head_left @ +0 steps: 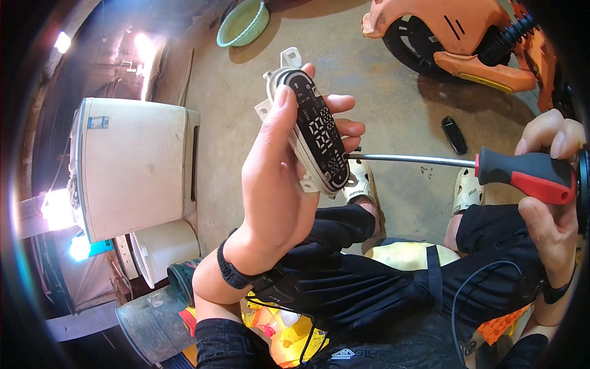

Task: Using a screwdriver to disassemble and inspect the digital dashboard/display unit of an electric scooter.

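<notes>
In my left hand (270, 190) is an oval digital display panel (319, 132), with a black face and a white housing with mounting tabs. My thumb lies over its upper left edge, and the fingers wrap behind it. At the far right, my right hand (550, 178) grips a screwdriver (522, 175) by its dark grey and red handle. The long metal shaft points left, its tip at the lower right edge of the display panel. Whether the tip touches the panel, I cannot tell.
An orange scooter body (455, 37) with a wheel and black spring stands at the upper right. A small black object (454, 135) lies on the concrete floor. A pale green basin (243, 24) sits far off, a white cabinet (135, 163) at the left, a grey bucket (157, 326) below.
</notes>
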Demonstrator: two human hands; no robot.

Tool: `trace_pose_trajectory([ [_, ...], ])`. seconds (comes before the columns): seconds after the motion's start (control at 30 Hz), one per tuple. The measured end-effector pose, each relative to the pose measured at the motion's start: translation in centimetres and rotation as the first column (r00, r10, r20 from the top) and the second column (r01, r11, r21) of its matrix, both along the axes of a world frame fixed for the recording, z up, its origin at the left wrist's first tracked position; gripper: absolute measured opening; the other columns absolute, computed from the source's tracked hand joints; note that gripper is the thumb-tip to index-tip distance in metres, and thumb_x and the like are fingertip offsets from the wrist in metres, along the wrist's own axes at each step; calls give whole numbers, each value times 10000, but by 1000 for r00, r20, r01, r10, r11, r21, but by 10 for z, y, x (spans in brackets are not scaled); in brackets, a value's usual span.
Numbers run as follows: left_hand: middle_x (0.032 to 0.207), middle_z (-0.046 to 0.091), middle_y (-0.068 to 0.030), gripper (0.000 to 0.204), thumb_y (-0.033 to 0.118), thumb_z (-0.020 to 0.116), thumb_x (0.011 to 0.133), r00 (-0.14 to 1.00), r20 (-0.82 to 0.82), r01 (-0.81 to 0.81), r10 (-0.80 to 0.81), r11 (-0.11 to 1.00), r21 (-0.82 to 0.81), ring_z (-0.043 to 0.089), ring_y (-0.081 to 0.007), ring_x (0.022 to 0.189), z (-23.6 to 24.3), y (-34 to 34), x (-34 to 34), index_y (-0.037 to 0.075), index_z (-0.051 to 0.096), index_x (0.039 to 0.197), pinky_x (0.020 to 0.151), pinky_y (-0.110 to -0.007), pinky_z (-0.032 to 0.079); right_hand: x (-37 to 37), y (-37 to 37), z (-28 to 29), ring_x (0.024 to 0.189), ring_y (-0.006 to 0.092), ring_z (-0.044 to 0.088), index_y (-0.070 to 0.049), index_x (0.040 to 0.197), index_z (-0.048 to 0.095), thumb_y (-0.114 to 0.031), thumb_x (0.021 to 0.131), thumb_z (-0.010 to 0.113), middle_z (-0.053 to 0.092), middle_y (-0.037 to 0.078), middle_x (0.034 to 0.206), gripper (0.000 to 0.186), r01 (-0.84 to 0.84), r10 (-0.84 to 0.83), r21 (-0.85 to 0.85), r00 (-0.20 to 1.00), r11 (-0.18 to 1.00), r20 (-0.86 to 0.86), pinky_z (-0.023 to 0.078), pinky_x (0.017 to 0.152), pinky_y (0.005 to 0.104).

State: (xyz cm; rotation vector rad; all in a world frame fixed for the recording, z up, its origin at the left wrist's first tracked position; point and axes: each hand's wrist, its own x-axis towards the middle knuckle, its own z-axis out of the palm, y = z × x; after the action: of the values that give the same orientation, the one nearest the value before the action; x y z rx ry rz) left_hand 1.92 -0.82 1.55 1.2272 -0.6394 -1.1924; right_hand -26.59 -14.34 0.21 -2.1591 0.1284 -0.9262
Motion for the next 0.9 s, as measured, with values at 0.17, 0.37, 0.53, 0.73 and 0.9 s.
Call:
trace_pose_trajectory([
  [0.17, 1243, 647, -221, 608, 432, 377, 1097, 999, -39, 12, -12, 1000, 15, 701, -304, 1036, 1, 0, -5, 14, 354, 1537, 934, -425, 582, -1, -1, -6, 847, 152, 648, -42, 1277, 404, -264, 945, 757, 685, 255, 1125, 533, -44, 29, 125, 993, 991, 118, 513, 786, 215],
  [0.37, 1206, 661, -204, 593, 435, 379, 1099, 997, -67, 39, -34, 997, 63, 696, -286, 1005, -1, -4, -9, 15, 376, 1518, 909, -414, 586, -3, -12, -1, 843, 173, 669, -40, 1267, 400, -324, 989, 699, 695, 279, 1070, 497, -214, 202, 88, 971, 973, 125, 550, 720, 229],
  [0.53, 1178, 655, -145, 531, 424, 415, 1103, 990, -142, 8, 5, 995, 95, 683, -226, 957, -2, 0, -4, 67, 390, 1495, 890, -383, 551, 24, -7, -19, 997, 264, 671, -20, 1279, 393, -352, 944, 753, 669, 289, 1080, 593, -160, 117, 54, 879, 986, 462, 580, 751, 279],
  [0.73, 1172, 655, -148, 527, 423, 428, 1100, 986, -163, 44, -27, 994, 102, 685, -226, 950, -1, -5, -9, 68, 395, 1488, 882, -383, 557, 5, -6, -10, 862, 218, 690, -24, 1314, 385, -330, 961, 725, 667, 291, 1108, 578, -25, 51, -101, 964, 995, 263, 579, 782, 294],
  [0.9, 1171, 656, -147, 524, 424, 431, 1099, 985, -173, 34, -17, 995, 93, 687, -222, 950, -1, -4, -6, 71, 398, 1485, 883, -380, 560, -1, -18, -3, 714, 162, 637, -28, 1358, 341, -134, 945, 653, 650, 313, 1139, 528, -245, 230, 39, 946, 969, 227, 547, 711, 238],
])
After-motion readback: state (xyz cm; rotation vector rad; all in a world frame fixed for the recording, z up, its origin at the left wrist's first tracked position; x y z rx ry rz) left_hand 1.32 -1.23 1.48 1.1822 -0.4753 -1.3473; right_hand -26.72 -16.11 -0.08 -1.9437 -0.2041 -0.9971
